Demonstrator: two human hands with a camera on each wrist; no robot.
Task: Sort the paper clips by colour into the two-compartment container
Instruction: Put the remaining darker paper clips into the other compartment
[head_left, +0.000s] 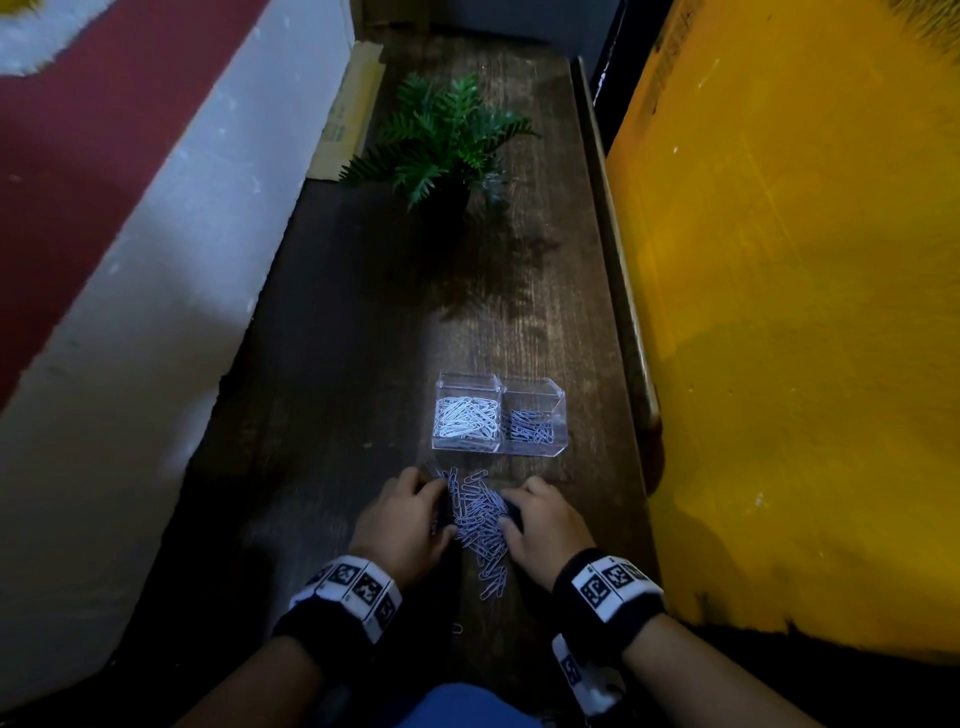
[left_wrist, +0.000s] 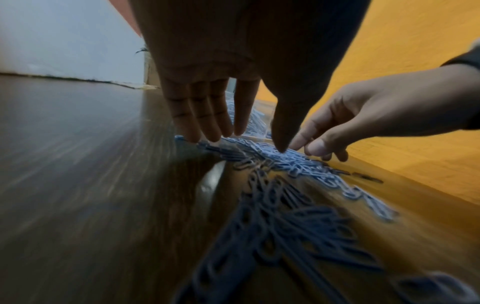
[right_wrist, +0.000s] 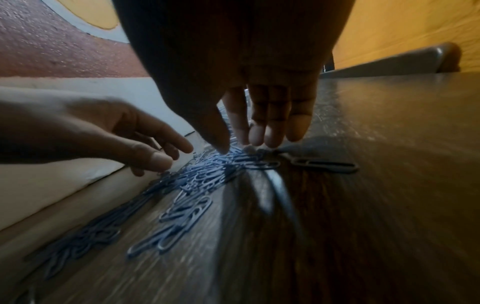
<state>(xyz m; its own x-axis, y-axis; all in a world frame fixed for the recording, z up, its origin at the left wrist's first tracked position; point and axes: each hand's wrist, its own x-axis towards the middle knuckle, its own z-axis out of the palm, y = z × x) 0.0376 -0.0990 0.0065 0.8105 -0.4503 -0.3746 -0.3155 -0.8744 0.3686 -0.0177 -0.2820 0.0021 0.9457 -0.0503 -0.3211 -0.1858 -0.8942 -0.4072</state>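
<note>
Your loose heap of pale blue wire paper clips (head_left: 480, 525) lies on the dark wooden tabletop (head_left: 332, 395), just short of the clear plastic two-compartment container (head_left: 560, 415): white clips (head_left: 466, 417) fill its left cell, blue clips (head_left: 531, 427) its right. Your left hand (head_left: 402, 519) and right hand (head_left: 545, 525) flank the heap, fingers straight, close together, tips touching clips, pinching none. The raised table edge (head_left: 618, 291) and yellow wall (head_left: 805, 312) crowd your right; the tabletop's left side has bare room.

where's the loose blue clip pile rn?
Head view: the blue clip pile lies on the wooden table, between the left hand and right hand, just in front of the clear container.
</note>
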